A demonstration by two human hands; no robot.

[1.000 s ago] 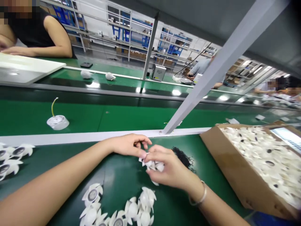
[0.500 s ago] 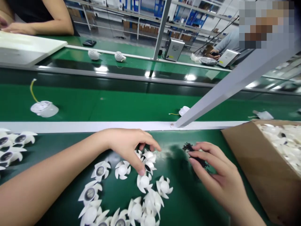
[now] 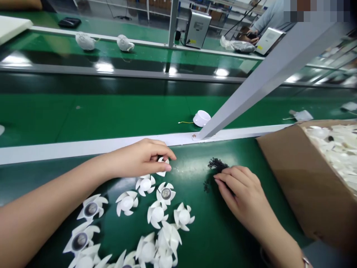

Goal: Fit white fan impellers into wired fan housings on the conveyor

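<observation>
My left hand [image 3: 142, 158] is curled around a small white fan impeller [image 3: 163, 167], which shows between thumb and fingers. Below it, more white impellers [image 3: 157, 214] lie loosely on the green table, some hub side up with a dark ring around a metallic centre. At the right, my right hand [image 3: 242, 193] has its fingertips pinched together against a small heap of tiny black parts [image 3: 217, 163]. Whatever is between those fingertips is too small to make out.
An open cardboard box [image 3: 287, 182] full of white parts stands at the right. A slanted metal post [image 3: 251, 82] rises from the white rail [image 3: 134, 142]. Beyond it, a white cup-shaped housing [image 3: 202, 118] with a yellow wire lies on the green belt. Another person's hand [image 3: 249, 36] is at the far bench.
My view has shifted. The left hand has closed around an impeller at the upper end of the group. My right fingertips have come together at the near side of the black heap.
</observation>
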